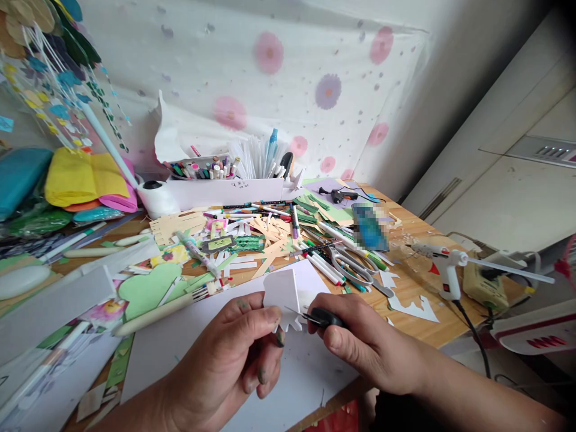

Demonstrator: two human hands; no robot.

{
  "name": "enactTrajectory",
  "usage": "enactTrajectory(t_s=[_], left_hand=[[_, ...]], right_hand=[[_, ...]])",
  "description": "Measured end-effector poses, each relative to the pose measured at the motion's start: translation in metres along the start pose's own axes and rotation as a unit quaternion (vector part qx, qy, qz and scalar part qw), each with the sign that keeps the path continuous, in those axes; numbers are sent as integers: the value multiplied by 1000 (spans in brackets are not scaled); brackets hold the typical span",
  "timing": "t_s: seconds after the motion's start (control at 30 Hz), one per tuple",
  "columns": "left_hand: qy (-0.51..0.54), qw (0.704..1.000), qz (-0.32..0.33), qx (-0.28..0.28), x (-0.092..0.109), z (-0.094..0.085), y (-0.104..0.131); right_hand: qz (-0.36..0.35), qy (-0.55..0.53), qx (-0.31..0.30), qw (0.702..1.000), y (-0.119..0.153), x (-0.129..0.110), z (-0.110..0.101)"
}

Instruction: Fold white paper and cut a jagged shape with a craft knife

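My left hand (245,336) pinches a small white card piece (281,291) between thumb and fingers. The piece is held upright, with a rounded top corner and a notched lower edge. My right hand (360,333) is closed around small black-handled scissors (321,318), their thin blade pointing left at the card's lower right part. How far the blades are apart is hard to tell. Dark smudges mark the left fingertips. Beneath both hands lies a large white sheet (180,354) on the wooden table.
Behind the sheet lie paper scraps (270,234), several markers (319,267) and larger grey scissors (351,267). A white glue gun (450,270) stands at the right with its cord hanging down. A white box (216,190) of pens is at the back, beside a white roll (157,201).
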State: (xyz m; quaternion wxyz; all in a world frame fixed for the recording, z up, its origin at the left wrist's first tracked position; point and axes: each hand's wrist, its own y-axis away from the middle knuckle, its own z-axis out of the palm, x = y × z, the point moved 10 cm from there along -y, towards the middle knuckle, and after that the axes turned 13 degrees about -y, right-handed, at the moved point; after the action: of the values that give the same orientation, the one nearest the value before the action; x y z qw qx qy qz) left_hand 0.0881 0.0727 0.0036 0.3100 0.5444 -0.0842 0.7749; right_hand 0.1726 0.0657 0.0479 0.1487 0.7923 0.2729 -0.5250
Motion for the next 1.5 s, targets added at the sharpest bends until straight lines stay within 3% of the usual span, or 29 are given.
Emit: enactTrajectory(t_s=[0.6, 0.93, 1.13, 1.27, 1.5], left_hand=[[117, 990, -31, -71, -4, 15, 7], [139, 983, -39, -116, 0, 25, 8], [97, 995, -20, -16, -6, 6, 4], [85, 996, -18, -1, -6, 4, 3], [93, 993, -14, 73, -5, -14, -2]], right_hand=[[-35, 66, 23, 997, 0, 0, -1], [-19, 91, 27, 995, 1, 3, -3], [-7, 107, 33, 994, 0, 7, -3], [-3, 109, 42, 993, -4, 8, -4], [-23, 157, 127, 979, -8, 6, -10]])
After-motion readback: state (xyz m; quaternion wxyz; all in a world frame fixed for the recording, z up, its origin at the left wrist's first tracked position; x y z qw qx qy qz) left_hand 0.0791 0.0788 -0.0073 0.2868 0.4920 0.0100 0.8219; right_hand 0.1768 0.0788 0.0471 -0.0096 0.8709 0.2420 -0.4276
